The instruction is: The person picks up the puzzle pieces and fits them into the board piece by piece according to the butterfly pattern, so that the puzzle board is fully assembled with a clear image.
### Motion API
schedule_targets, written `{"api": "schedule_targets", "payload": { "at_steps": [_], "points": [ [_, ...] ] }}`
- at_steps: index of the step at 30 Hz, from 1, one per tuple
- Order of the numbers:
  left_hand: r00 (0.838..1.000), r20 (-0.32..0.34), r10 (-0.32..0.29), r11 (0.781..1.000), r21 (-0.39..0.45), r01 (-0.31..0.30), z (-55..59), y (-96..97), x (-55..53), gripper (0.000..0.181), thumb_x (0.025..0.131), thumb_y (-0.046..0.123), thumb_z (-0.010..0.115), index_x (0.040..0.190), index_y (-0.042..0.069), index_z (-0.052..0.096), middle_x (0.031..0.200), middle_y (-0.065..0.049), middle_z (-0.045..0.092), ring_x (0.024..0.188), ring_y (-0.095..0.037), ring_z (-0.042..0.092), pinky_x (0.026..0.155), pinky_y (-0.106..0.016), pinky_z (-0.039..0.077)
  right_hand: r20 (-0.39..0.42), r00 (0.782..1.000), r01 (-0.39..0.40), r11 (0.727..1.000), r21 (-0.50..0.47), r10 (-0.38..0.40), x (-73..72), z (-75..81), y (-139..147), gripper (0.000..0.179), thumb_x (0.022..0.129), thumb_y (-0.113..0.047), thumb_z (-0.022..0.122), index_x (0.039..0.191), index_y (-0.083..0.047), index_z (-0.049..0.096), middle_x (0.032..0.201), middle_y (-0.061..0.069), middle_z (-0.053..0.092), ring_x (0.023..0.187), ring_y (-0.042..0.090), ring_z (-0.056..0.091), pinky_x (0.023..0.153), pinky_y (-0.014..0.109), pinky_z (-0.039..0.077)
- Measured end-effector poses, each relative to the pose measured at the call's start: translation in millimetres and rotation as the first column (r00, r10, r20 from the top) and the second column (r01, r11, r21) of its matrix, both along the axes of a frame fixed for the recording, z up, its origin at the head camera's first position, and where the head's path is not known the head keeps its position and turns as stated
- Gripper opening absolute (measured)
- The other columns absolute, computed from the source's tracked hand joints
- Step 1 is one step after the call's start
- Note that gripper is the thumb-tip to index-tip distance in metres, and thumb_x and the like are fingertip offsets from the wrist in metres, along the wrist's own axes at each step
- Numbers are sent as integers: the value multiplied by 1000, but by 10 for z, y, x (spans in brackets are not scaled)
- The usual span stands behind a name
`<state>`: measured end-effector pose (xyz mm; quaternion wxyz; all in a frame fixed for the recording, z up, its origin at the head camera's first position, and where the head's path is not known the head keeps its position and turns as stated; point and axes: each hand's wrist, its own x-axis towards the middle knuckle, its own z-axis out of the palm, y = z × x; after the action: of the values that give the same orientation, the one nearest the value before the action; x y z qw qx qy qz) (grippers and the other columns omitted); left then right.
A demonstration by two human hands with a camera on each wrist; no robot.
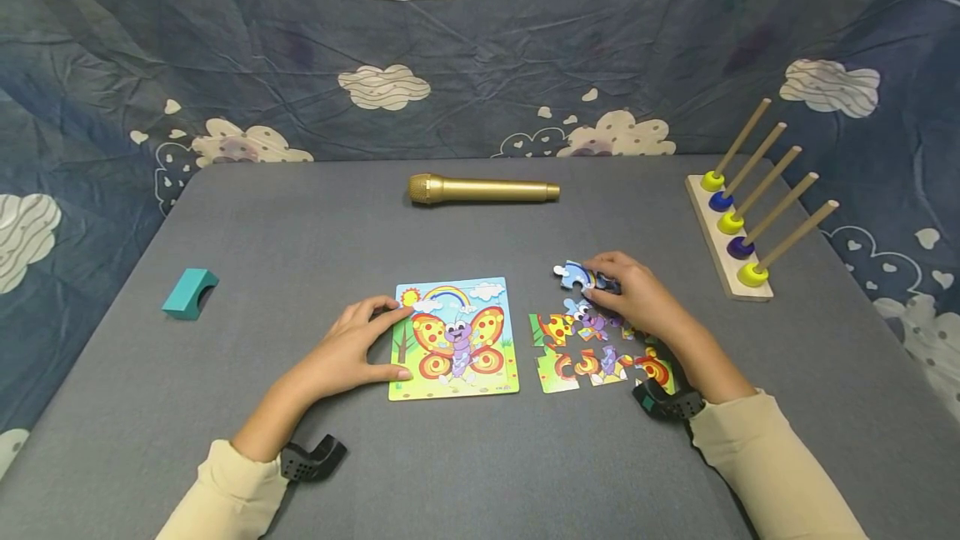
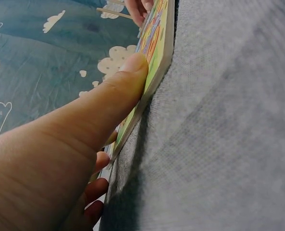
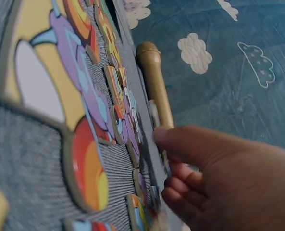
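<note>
A square butterfly puzzle board (image 1: 457,340) lies at the middle of the table. My left hand (image 1: 360,344) rests at its left side, the thumb (image 2: 132,72) pressing on the picture's edge and the fingers near the upper left corner. To the right, my right hand (image 1: 630,290) pinches a puzzle piece between thumb and fingers at the top of a loose layout. A blue sky piece (image 1: 573,275) with part of a rainbow shows just left of those fingers. Below lie several butterfly pieces (image 1: 555,369), loosely spaced, some partly hidden by my right hand and wrist.
A gold microphone (image 1: 487,190) lies across the back of the table. On the right stands a wooden peg rack (image 1: 720,248) with yellow and blue rings. A teal arched block (image 1: 187,294) sits at the far left. A dark cloud-print cloth (image 1: 465,40) hangs behind.
</note>
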<state>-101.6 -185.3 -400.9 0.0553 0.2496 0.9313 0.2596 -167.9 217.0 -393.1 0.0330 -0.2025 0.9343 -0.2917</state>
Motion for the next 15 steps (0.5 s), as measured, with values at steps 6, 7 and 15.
{"api": "schedule_targets", "payload": {
  "at_steps": [6,7,15],
  "points": [
    [1000,-23,-10,1000,-10,10,-1,11,-11,79,71,60,63,135,20,42,136,-2,33,120,-26,29,97,-49,24,-96,995,-35,998,-50,30,100,197,-154,44,83,-21,65,123,-5,54,120,17,46,111,35,44,89,52,36],
    [999,-30,-14,1000,-11,14,-1,15,-15,78,72,60,62,135,19,42,137,-1,33,121,-26,28,97,-49,23,-128,991,-53,997,-58,45,125,236,-198,44,83,-20,66,122,-5,55,119,16,47,109,33,45,88,51,38],
    [997,-73,-38,998,-55,34,5,54,-66,67,78,53,61,130,13,47,136,-3,39,124,-24,31,100,-46,21,-286,938,-227,970,-87,194,295,418,-623,43,79,-16,70,118,-3,58,113,12,50,104,25,48,82,41,43]
  ]
}}
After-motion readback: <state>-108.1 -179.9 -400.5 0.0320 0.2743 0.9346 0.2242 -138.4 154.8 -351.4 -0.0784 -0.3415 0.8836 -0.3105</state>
